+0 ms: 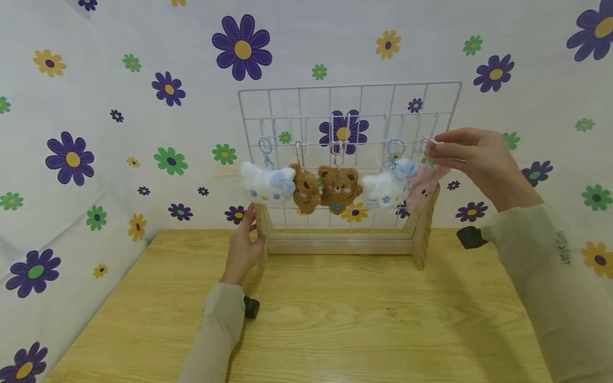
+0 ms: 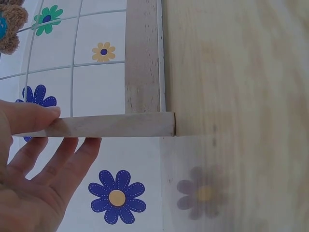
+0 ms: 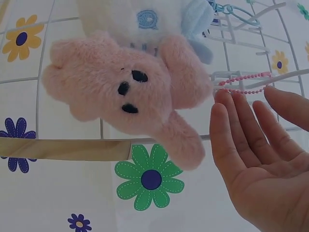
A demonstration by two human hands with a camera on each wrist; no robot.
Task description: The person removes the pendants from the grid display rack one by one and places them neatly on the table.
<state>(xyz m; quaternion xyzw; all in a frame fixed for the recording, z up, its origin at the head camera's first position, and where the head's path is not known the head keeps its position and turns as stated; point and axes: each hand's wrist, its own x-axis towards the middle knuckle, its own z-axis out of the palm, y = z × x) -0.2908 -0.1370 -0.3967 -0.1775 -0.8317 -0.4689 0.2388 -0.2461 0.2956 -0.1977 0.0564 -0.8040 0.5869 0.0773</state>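
Observation:
A pink plush bunny keychain [image 3: 130, 82] hangs by its pink bead chain [image 3: 244, 76] from a white hook at the right end of a wire grid rack [image 1: 345, 85]. My right hand [image 1: 471, 154] is up beside that hook, its fingers [image 3: 231, 116] fairly straight and slightly spread, fingertips right at the chain. My left hand [image 1: 244, 250] pinches the rack's left wooden leg [image 2: 111, 125], thumb on one side and fingers on the other. The right wooden leg [image 1: 423, 234] stands on the table.
Left of the bunny hang a white plush with a blue bow [image 1: 383, 191], a brown plush bear [image 1: 339, 189], another brown plush [image 1: 306, 189] and a white plush [image 1: 261, 183]. Behind the rack is a flower-print backdrop [image 1: 191, 32]; below is a wooden table [image 1: 335, 319].

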